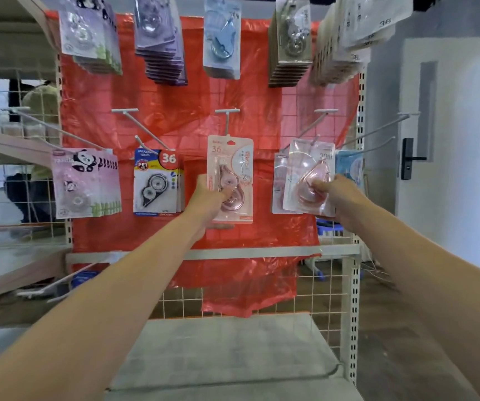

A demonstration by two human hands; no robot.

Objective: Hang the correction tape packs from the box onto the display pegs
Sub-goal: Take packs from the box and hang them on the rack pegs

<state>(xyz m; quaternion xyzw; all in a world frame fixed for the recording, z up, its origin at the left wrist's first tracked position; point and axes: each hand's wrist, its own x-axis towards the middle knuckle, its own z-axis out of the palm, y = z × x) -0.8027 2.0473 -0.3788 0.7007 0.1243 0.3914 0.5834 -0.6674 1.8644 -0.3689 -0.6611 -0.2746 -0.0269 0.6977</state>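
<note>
Both hands reach up to the middle row of a wire display rack; the left hand (208, 193) grips a pink pack (231, 180) of correction tape by its lower left side, thumb curled over the clear bubble at the front, and the pack's top hole sits at the tip of the centre peg (227, 123), so the card hangs upright just under the peg's white crossbar; the right hand (334, 195) pinches a second pink pack (309, 176) by its bubble, fingers wrapped round the right edge, and holds it tilted slightly against the next peg (315, 125) to the right, in front of another pack of the same kind (279, 183) already hanging there; whether the held pack's hole is on the peg cannot be told; to the left of the centre peg hang a yellow-and-blue pack marked 36 (156, 183) and, further left, a stack of pink panda packs (84, 183); a blue pack (348, 166) shows just behind the right hand; the top row carries fuller stacks in purple (160, 39), blue (222, 36) and grey (291, 44); a red plastic sheet (175, 105) covers the wire grid behind the pegs; below the arms lies a grey shelf board (227, 351); a white door with a black handle (409, 159) stands at the right.
</note>
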